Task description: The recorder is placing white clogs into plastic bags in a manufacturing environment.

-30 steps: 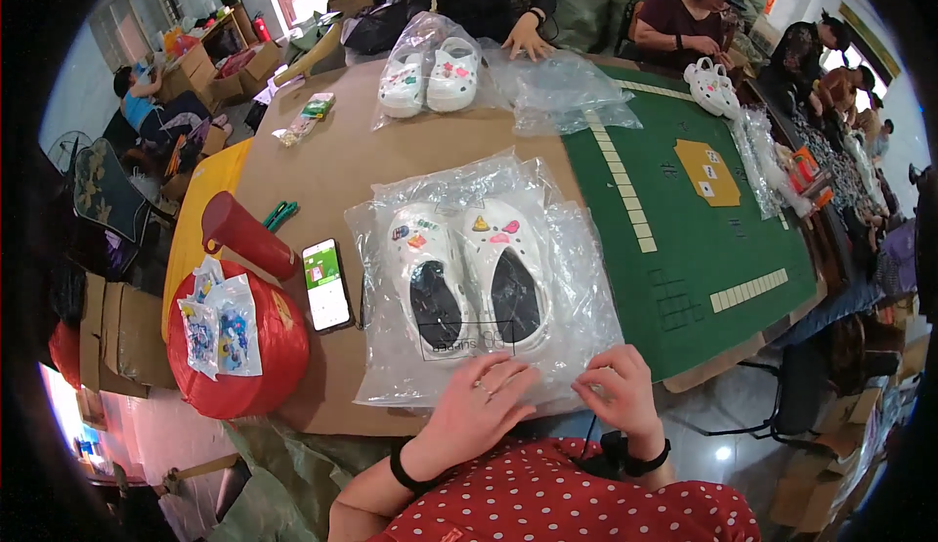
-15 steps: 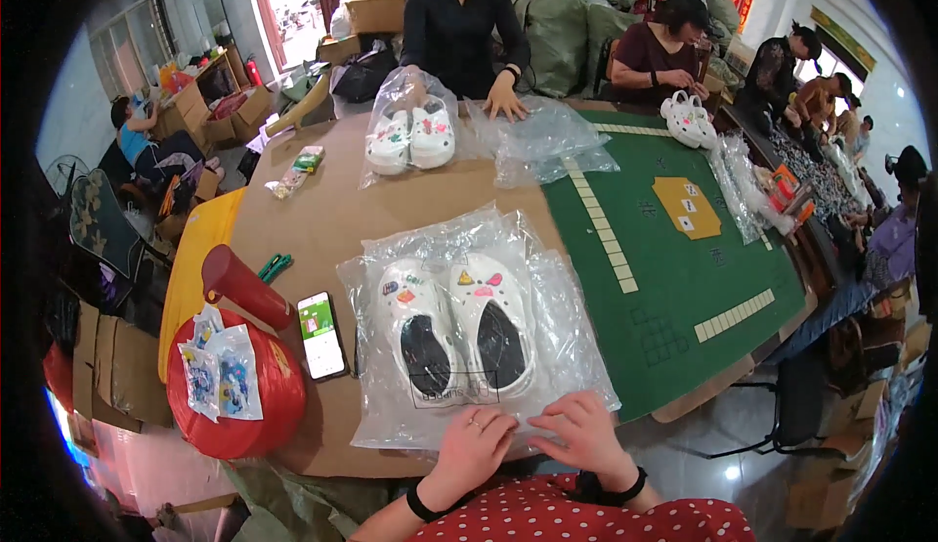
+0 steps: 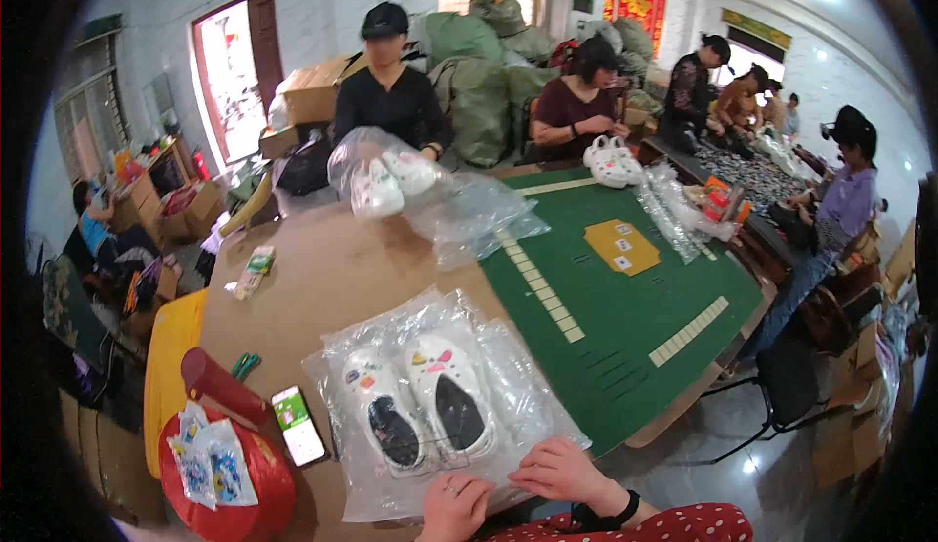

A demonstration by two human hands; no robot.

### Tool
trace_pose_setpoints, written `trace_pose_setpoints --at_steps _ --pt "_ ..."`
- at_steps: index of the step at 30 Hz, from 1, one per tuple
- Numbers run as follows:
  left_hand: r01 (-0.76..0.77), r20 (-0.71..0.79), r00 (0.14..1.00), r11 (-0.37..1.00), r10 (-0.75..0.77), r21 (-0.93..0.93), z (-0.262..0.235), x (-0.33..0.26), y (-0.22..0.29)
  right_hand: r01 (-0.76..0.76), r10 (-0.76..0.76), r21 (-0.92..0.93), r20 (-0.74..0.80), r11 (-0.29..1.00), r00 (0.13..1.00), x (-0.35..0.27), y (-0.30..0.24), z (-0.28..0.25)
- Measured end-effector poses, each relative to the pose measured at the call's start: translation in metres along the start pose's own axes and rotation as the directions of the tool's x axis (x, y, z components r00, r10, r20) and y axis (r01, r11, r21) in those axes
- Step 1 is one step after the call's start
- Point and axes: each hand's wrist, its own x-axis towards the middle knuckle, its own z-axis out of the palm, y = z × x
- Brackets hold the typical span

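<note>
A pair of white clogs (image 3: 451, 400) with colourful charms and dark insoles lies inside a clear plastic bag (image 3: 532, 400) on the brown tabletop. The toes point away from me. At the bag's near edge, my left hand (image 3: 457, 505) has its fingers curled onto the plastic. Close by on the right, my right hand (image 3: 560, 470) pinches the same edge, its fingertips bent down. The bag lies flat and extends past the shoes on both sides.
Left of the bag are a phone (image 3: 298, 427), a dark red tumbler (image 3: 223, 386), green-handled scissors (image 3: 245, 365) and a red round stool (image 3: 259, 483) with small packets. Across the table, a person (image 3: 391, 102) handles another bagged pair (image 3: 391, 180). A green mat (image 3: 576, 249) covers the right side.
The view has tilted up and turned right, so the table appears lower. My hands stay at the bag's near edge. The person opposite has lifted and tilted the other bagged clogs.
</note>
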Motion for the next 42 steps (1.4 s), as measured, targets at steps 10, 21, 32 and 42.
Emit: trace_pose_setpoints --at_steps 10,21,32,42 --pt "0.074 -0.027 0.997 0.997 -0.074 0.0 0.0 -0.012 -0.003 -0.017 0.018 0.109 -0.009 0.994 1.0 -0.008 0.003 -0.009" --pt "-0.099 0.104 0.991 0.991 0.09 0.09 0.017 0.021 0.017 -0.085 0.1 0.125 -0.121 0.988 0.988 -0.025 0.009 0.0" --pt "-0.104 0.071 0.992 0.994 0.101 0.039 0.027 0.028 0.02 -0.034 0.045 0.076 -0.149 0.997 0.988 -0.027 0.015 0.0" --pt "-0.094 0.046 0.995 0.99 0.09 0.108 0.018 0.012 0.002 -0.044 0.051 0.054 -0.141 0.998 0.989 -0.019 0.012 -0.01"
